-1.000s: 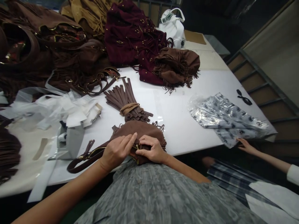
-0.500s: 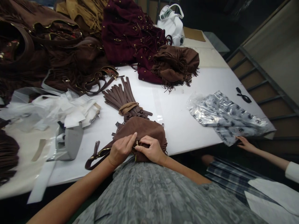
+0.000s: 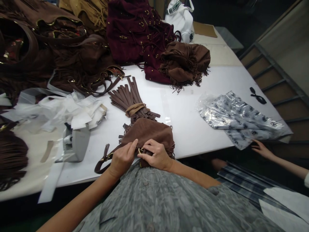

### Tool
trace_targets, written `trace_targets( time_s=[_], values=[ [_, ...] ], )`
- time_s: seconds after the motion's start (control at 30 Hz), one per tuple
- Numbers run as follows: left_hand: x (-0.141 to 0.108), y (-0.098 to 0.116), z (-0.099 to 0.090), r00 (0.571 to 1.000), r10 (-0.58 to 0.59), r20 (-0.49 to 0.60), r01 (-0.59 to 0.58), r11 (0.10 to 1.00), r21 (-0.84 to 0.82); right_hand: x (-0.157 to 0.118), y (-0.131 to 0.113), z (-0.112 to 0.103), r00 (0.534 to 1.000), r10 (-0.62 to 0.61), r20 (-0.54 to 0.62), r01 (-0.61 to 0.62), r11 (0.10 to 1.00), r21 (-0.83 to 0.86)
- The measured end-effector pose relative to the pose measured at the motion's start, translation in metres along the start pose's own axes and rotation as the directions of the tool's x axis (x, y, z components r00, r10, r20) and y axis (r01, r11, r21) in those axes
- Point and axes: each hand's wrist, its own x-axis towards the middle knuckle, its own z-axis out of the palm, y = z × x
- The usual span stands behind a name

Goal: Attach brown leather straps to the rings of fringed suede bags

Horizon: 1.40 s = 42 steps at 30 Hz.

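Note:
A brown fringed bag (image 3: 151, 131) lies at the front edge of the white table, against my body. My left hand (image 3: 122, 158) is closed in a pinch at the bag's near edge, index finger lying along the brown material. Facing it, my right hand (image 3: 158, 155) pinches beside a gold-coloured metal ring (image 3: 140, 150), thumb and forefinger close together. The ring sits between both hands; what exactly the fingertips grip is partly hidden. A strap with a gold zip edge (image 3: 102, 164) loops out to the left of the bag.
Behind the bag lies a tied bundle of brown strips (image 3: 132, 100). Left are a grey tape dispenser (image 3: 78, 145) and crumpled white paper (image 3: 65, 108). Brown and maroon bags (image 3: 130, 32) pile up at the back. Another person's hand (image 3: 262, 149) is by a patterned plastic-wrapped packet (image 3: 238, 117).
The view has shifted slightly, moving the scene to the right. My left fingers have drawn back a little from the right hand, and the gold ring shows more clearly. The other person's hand stays near the packet.

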Motion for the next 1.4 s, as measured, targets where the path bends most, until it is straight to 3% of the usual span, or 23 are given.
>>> trace_targets(
  time_s=[0.1, 0.2, 0.33, 0.4, 0.5, 0.57, 0.63, 0.73, 0.8, 0.97, 1.1, 1.33, 1.4],
  values=[
    [0.001, -0.006, 0.022, 0.991, -0.071, 0.116, 0.093, 0.976, -0.195, 0.001, -0.006, 0.0, 0.999, 0.012, 0.033, -0.014, 0.996, 0.084],
    [0.008, -0.009, 0.039, 0.952, -0.119, 0.282, 0.226, 0.895, -0.386, 0.001, -0.011, -0.001, 0.997, -0.026, 0.071, 0.014, 0.986, 0.169],
    [0.025, -0.017, 0.027, 0.916, -0.12, 0.383, 0.312, 0.814, -0.49, -0.003, -0.008, -0.007, 1.0, -0.016, 0.005, 0.015, 0.991, 0.13],
    [0.035, -0.027, 0.009, 0.843, -0.129, 0.522, 0.461, 0.676, -0.576, -0.004, -0.004, -0.01, 1.0, -0.025, 0.004, 0.025, 0.994, 0.109],
    [0.048, -0.045, -0.021, 0.629, -0.079, 0.773, 0.768, 0.221, -0.602, -0.004, 0.001, -0.012, 0.998, -0.058, 0.037, 0.054, 0.993, 0.102],
    [0.053, -0.055, -0.035, 0.526, -0.018, 0.85, 0.851, 0.005, -0.526, -0.002, 0.002, -0.011, 0.994, -0.09, 0.059, 0.084, 0.992, 0.092],
    [0.055, -0.064, -0.042, 0.46, 0.051, 0.886, 0.886, -0.083, -0.455, 0.0, 0.002, -0.011, 0.988, -0.134, 0.073, 0.128, 0.989, 0.078],
    [0.055, -0.071, -0.044, 0.381, 0.196, 0.904, 0.923, -0.138, -0.359, 0.001, 0.0, -0.011, 0.974, -0.206, 0.094, 0.2, 0.978, 0.065],
    [0.055, -0.07, -0.042, 0.361, 0.276, 0.891, 0.932, -0.144, -0.333, 0.001, -0.002, -0.013, 0.962, -0.244, 0.121, 0.238, 0.969, 0.066],
    [0.062, -0.058, -0.033, 0.381, 0.38, 0.843, 0.918, -0.046, -0.395, 0.002, -0.006, -0.016, 0.937, -0.313, 0.154, 0.304, 0.95, 0.076],
    [0.065, -0.051, -0.029, 0.414, 0.384, 0.825, 0.897, -0.017, -0.442, 0.003, -0.006, -0.016, 0.943, -0.285, 0.172, 0.277, 0.958, 0.07],
    [0.057, -0.053, -0.026, 0.417, 0.421, 0.806, 0.89, -0.011, -0.455, 0.002, -0.004, -0.015, 0.941, -0.277, 0.195, 0.258, 0.959, 0.118],
    [0.055, -0.052, -0.026, 0.396, 0.456, 0.797, 0.899, -0.016, -0.437, 0.002, -0.002, -0.015, 0.937, -0.274, 0.218, 0.25, 0.959, 0.133]
  ],
)
